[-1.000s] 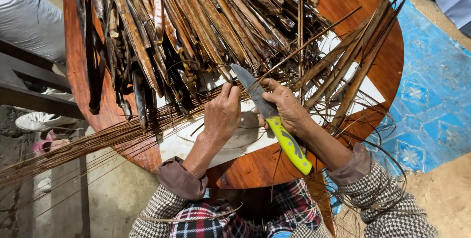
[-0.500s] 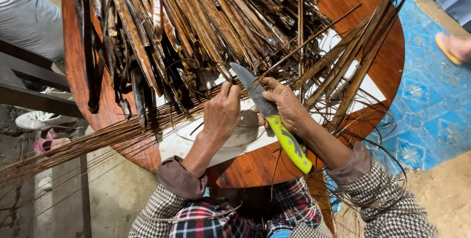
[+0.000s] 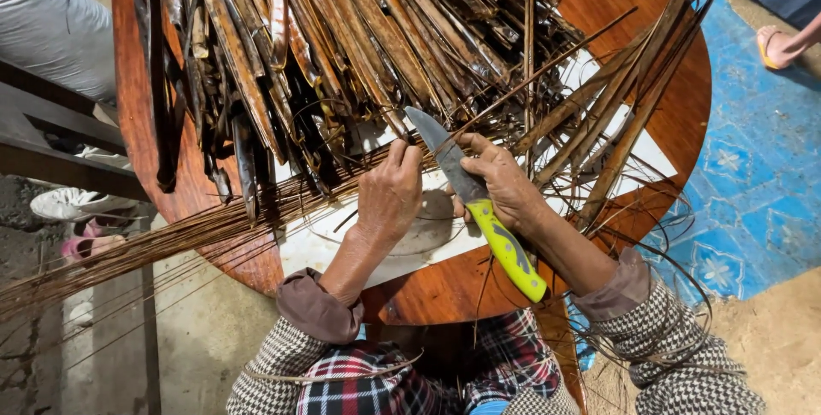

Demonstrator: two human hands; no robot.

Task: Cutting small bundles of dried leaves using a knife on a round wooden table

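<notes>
The work in hand appears to be the stripping of a dried palm-leaf midrib: a thin brown strand (image 3: 479, 116) is drawn across the blade of a knife (image 3: 475, 197) over a round wooden table (image 3: 676, 124). The right hand (image 3: 505, 188) closes its fingers firmly around the knife at the junction of the grey blade and the yellow-green handle, blade pointing up and away, handle trailing toward the wrist. The left hand (image 3: 389, 197) rests knuckles up just beside the blade, fingers curled down and nearly closed; they appear to pinch the strand against the bundle of thin ribs (image 3: 171, 240), though the contact point itself is hidden under the fingers. That bundle runs off the table edge to the left. A heap of dark dried leaf blades (image 3: 342, 47) covers the far half of the table, and a white sheet (image 3: 342, 248) lies under the hands. Judged from this position, the next move calls for steady blade pressure and a clean pull along the strand, fingertips kept clear of the edge.
</notes>
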